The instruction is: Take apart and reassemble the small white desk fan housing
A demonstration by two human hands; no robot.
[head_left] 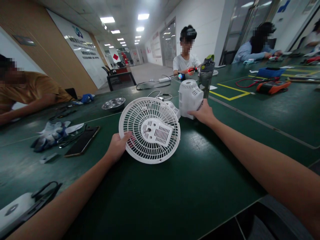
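In my left hand (120, 144) is a round white fan grille (136, 151), gripped at its left rim with the thumb over the slats. The grille is tilted, and a vented plate with a small hole pattern sits at its middle. My right hand (205, 113) is closed on a white plastic motor housing (189, 96) with vent slots on top, its base at the table. Behind the grille's right edge another white slotted part (172, 108) partly shows; the grille hides the rest of it.
Beyond the housing stands a dark bottle (206, 78) with a green cap loop. A metal bowl (113, 104), a phone (82, 141) and gloves (51, 133) lie to the left. Cables (160, 95) run behind the grille. An orange multimeter (273, 86) lies far right. Other people sit around the green table (160, 200).
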